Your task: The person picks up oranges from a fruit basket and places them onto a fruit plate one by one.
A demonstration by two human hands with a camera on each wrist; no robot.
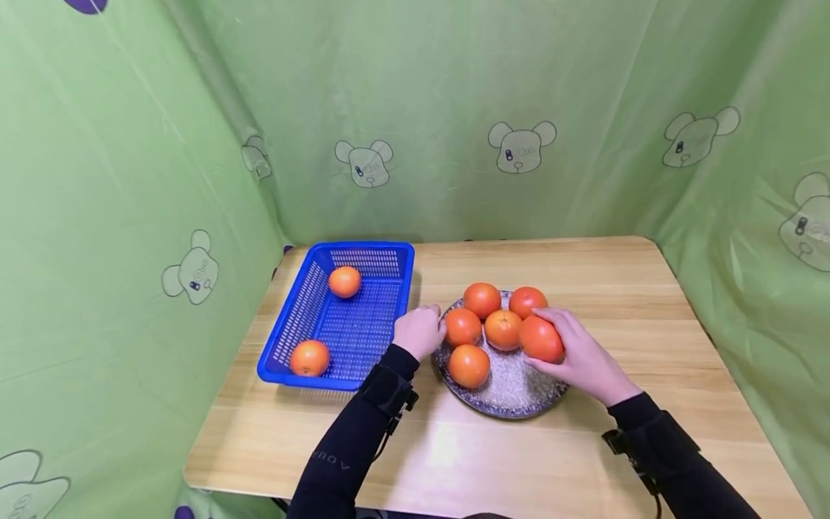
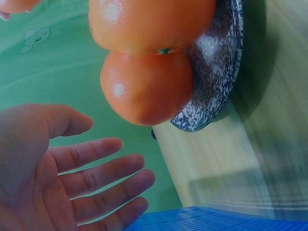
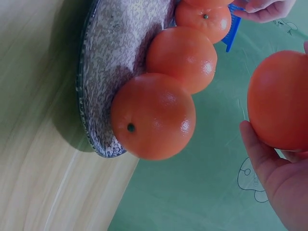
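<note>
Blue basket [image 1: 363, 324] holds two fruits [image 1: 345, 282]; plate [image 1: 519, 386], five; right grip [image 1: 588, 362], one.

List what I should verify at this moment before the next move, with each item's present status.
1. Right grip secure on the held fruit: ok, fingers and thumb are round it, though firmness does not show.
2. Held fruit lifted off the plate: ok, the right wrist view shows it raised.
3. Left grip free: ok, fingers spread and holding nothing.
4. Room in the blue basket: ok, two fruits lie apart with bare floor between.
5. Low straight path from held fruit to basket: not ok, plated fruits and left grip stand between.
6. Plated fruits steady: cannot tell.
</note>
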